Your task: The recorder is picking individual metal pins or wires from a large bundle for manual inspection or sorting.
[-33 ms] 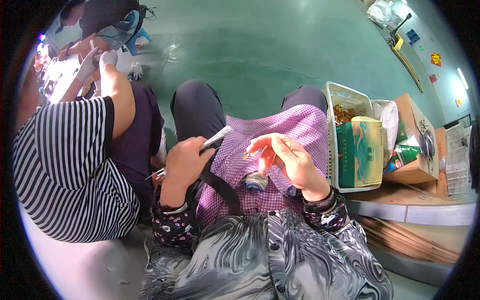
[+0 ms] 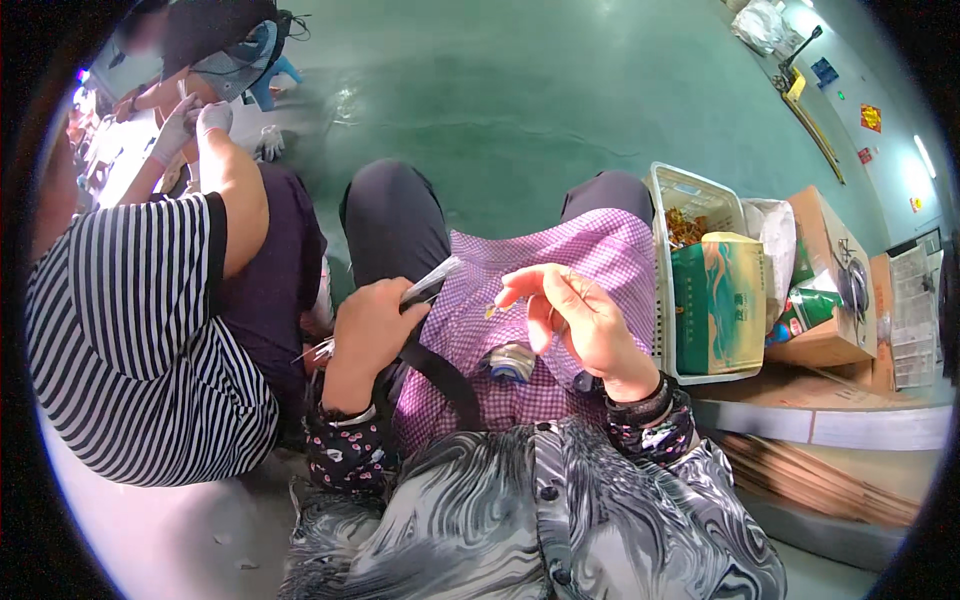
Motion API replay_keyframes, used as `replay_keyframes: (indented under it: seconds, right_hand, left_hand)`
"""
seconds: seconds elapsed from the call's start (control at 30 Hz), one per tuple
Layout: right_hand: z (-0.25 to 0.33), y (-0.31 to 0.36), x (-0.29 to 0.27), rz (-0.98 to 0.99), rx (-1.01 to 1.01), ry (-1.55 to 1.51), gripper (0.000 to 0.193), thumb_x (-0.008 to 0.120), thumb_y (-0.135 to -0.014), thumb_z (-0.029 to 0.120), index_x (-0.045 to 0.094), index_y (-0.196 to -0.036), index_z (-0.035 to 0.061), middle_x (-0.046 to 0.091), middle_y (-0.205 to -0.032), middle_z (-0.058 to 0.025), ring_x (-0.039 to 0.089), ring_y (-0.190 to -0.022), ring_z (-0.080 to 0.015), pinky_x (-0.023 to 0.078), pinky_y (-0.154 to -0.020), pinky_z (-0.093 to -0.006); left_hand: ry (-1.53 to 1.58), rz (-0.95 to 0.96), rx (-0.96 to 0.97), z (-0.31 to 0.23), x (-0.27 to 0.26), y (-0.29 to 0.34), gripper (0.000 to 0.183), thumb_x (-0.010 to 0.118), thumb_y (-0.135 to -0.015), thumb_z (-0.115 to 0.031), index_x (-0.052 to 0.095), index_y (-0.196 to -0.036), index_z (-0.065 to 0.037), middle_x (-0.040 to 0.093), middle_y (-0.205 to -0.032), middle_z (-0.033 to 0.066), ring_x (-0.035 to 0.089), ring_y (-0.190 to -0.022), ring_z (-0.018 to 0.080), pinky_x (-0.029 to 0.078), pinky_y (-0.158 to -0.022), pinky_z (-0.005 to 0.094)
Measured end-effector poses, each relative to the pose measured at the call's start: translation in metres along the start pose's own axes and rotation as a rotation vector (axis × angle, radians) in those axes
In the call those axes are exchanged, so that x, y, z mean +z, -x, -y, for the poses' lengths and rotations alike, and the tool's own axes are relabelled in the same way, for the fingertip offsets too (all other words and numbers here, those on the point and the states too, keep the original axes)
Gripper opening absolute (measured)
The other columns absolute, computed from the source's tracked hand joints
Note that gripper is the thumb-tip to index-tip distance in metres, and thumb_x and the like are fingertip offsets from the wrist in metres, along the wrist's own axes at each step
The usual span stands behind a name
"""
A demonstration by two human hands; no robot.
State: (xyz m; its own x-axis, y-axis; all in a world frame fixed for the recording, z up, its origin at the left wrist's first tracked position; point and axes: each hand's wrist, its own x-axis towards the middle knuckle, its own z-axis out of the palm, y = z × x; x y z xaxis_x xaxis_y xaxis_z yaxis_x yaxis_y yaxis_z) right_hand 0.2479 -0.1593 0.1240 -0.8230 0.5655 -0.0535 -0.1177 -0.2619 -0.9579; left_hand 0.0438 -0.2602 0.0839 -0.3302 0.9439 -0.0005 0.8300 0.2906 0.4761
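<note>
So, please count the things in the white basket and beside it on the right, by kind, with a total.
White basket: 1
Green box in the basket: 1
Cardboard box: 1
Green can: 1
White plastic bag: 1
Total: 5

Your left hand hides most of the thin clear tool; only its tip pokes out toward your right hand. The tiny yellowish piece at your right fingertips is too small to identify. The co-worker left of your left hand is cut off by the rim.
</note>
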Motion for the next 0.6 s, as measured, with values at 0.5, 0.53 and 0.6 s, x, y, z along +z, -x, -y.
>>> replay_keyframes:
  seconds: [0.5,0.53,0.6]
  right_hand:
    - [-0.007,-0.005,0.005,-0.166,-0.174,0.276,0.022,0.060,-0.077,0.014,0.058,-0.097,0.0039,0.050,-0.072,0.0063,0.034,-0.053,0.0023,0.026,-0.045,-0.0133]
    - [-0.007,-0.006,0.005,-0.167,-0.175,0.276,0.022,0.060,-0.077,0.014,0.058,-0.097,0.0039,0.050,-0.072,0.0063,0.034,-0.053,0.0023,0.026,-0.045,-0.0133]
    - [-0.005,-0.006,0.006,-0.176,-0.157,0.322,0.020,0.060,-0.077,0.014,0.059,-0.094,0.0046,0.050,-0.071,0.0059,0.032,-0.052,0.0017,0.024,-0.043,-0.0151]
  left_hand:
    - [1.085,0.076,0.106,-0.057,-0.027,0.000,0.010,0.065,-0.071,-0.005,0.056,-0.071,-0.001,0.041,-0.055,-0.0088,0.030,-0.049,-0.0010,0.022,-0.044,0.0167]
    - [1.078,0.140,0.130,-0.059,-0.027,-0.001,0.012,0.065,-0.072,-0.007,0.055,-0.072,0.000,0.042,-0.055,-0.0078,0.032,-0.049,-0.0008,0.023,-0.044,0.0164]
    - [1.220,0.180,0.117,-0.068,-0.026,-0.003,0.012,0.064,-0.073,-0.008,0.055,-0.073,0.000,0.042,-0.055,-0.0076,0.032,-0.049,-0.0008,0.024,-0.044,0.0161]
